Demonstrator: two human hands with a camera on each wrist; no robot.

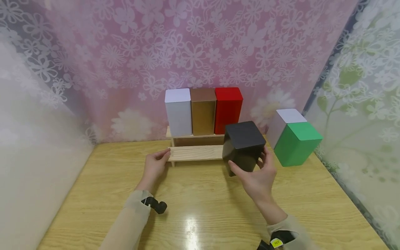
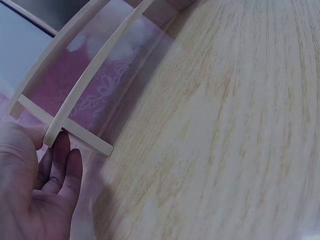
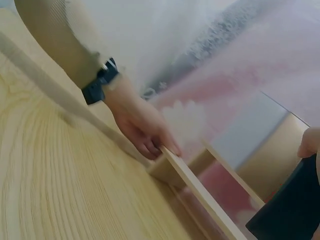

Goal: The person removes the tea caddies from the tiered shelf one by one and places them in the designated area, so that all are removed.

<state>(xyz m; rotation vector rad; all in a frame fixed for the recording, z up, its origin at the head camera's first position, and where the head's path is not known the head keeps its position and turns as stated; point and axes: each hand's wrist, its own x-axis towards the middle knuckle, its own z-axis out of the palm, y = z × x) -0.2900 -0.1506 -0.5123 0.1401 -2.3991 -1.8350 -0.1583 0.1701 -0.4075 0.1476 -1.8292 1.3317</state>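
Note:
A two-tier wooden rack [image 1: 196, 153] stands on the table at the back. My left hand [image 1: 155, 167] pinches the left end of its lower front board; in the left wrist view the thumb lies at the board [image 2: 82, 92] and the fingers curl beneath. With thumb and fingers my right hand [image 1: 260, 180] grips a black box [image 1: 244, 137], tilted, over the right end of that board. Along the upper tier stand a white box [image 1: 178, 116], a brown box [image 1: 203, 116] and a red box [image 1: 228, 111], side by side.
On the right of the table a green box [image 1: 297, 146] stands against another white box [image 1: 277, 126]. A pink flowered curtain [image 1: 193, 52] hangs behind the rack. The wooden tabletop [image 1: 200, 205] stretches in front, between both forearms.

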